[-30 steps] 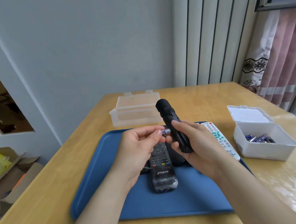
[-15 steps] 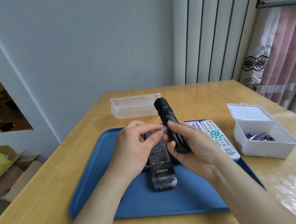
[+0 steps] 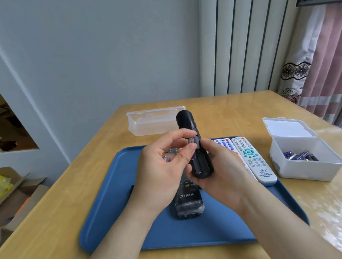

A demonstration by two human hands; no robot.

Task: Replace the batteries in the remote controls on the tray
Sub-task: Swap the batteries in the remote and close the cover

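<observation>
Right now my right fingers (image 3: 213, 153) are curled round the lower half of the black remote (image 3: 185, 118). They hold it tilted above the blue tray (image 3: 111, 211), its top end toward twelve o'clock. My left fingers (image 3: 178, 134) pinch a small battery (image 3: 191, 143) between thumb and forefinger, right at the remote's open back. Under my hands a second black remote marked THTF (image 3: 188, 203) lies on the tray. A white remote (image 3: 253, 160) lies at the tray's two o'clock, with another white one (image 3: 224, 144) just beside it at its nine o'clock. Off the tray at three o'clock, an open white box (image 3: 307, 173) on the table (image 3: 61, 204) holds loose batteries (image 3: 298, 156). A clear box (image 3: 152, 126) sits at twelve o'clock.
</observation>
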